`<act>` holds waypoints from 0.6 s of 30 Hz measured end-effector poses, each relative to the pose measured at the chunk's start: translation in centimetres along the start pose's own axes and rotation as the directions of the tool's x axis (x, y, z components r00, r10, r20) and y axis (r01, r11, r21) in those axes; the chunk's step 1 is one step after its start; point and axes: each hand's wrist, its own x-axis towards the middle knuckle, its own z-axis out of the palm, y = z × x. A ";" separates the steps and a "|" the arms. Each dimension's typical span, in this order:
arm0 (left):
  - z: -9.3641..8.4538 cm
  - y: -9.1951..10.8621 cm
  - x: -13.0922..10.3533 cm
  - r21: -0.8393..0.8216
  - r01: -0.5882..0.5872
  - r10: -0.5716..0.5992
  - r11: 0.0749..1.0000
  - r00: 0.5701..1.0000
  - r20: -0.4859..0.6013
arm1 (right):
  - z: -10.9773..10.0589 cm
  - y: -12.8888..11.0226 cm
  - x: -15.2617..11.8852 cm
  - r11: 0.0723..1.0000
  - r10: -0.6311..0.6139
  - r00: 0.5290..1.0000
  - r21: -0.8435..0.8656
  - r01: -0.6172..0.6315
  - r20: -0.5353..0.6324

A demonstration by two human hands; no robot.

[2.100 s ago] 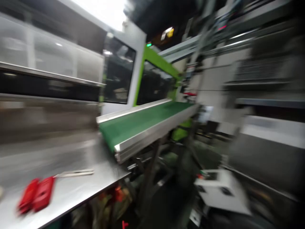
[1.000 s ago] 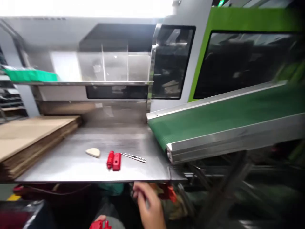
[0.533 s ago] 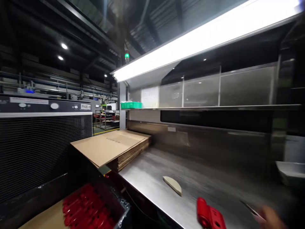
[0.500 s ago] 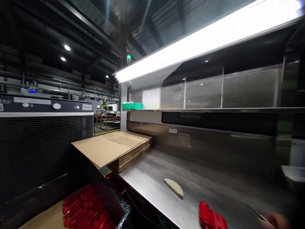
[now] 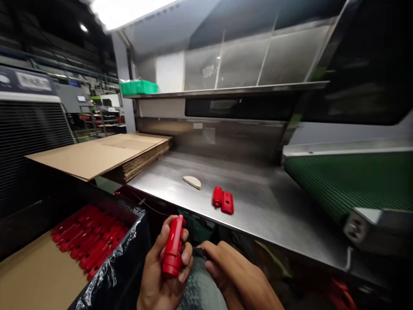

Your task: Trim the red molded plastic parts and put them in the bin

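My left hand (image 5: 159, 282) is low in front of me, shut around a red plastic part (image 5: 172, 245) held upright. My right hand (image 5: 240, 280) is beside it, fingers pinched on a thin dark metal tool (image 5: 197, 252) whose tip points at the red part. Most of the tool is hidden in the fingers. Another red part (image 5: 223, 201), hinge-like, lies on the steel table (image 5: 258, 211) ahead. A beige half-round piece (image 5: 192, 182) lies just left of it.
A lined box (image 5: 106, 267) at lower left holds several red parts (image 5: 92, 239) on cardboard. Flat cardboard sheets (image 5: 97, 155) are stacked at the table's left end. A green conveyor belt (image 5: 355, 181) slopes in from the right. A green bin (image 5: 138, 87) sits on the shelf.
The view swung back down to the table. My right hand, which was reaching toward the thin tool on the table, now holds it; the left hand has come up with a red part.
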 end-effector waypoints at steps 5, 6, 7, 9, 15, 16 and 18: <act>0.6 0.1 -1.5 0.074 0.046 -0.045 0.996 0.999 -0.015 | -0.5 -1.7 -0.4 0.994 0.038 0.994 -0.103 -0.027 0.101; 0.5 0.0 -1.6 0.093 0.048 -0.048 0.994 0.999 -0.012 | -0.4 -1.9 -0.5 0.993 0.033 0.996 -0.113 -0.024 0.080; 0.5 -0.1 -1.7 0.112 0.046 -0.045 0.993 0.999 -0.010 | -0.3 -2.1 -0.5 0.993 0.033 0.998 -0.111 -0.026 0.060; 0.6 -0.3 -1.8 0.141 0.036 -0.031 0.989 0.999 -0.032 | -0.1 -2.4 -0.4 0.994 0.013 1.000 -0.109 -0.012 0.015; 1.6 -0.7 -1.9 0.133 0.085 -0.070 0.987 0.991 -0.111 | 0.5 -2.3 0.1 0.979 -0.055 0.997 -0.197 0.045 -0.045; 1.6 -0.7 -2.0 0.137 0.063 -0.050 0.989 0.994 -0.098 | 0.6 -2.3 0.1 0.974 -0.060 0.997 -0.223 0.047 -0.053; 1.6 -0.8 -2.1 0.176 0.007 0.004 0.984 0.998 -0.060 | 0.7 -2.2 0.1 0.960 -0.092 0.993 -0.271 0.069 -0.072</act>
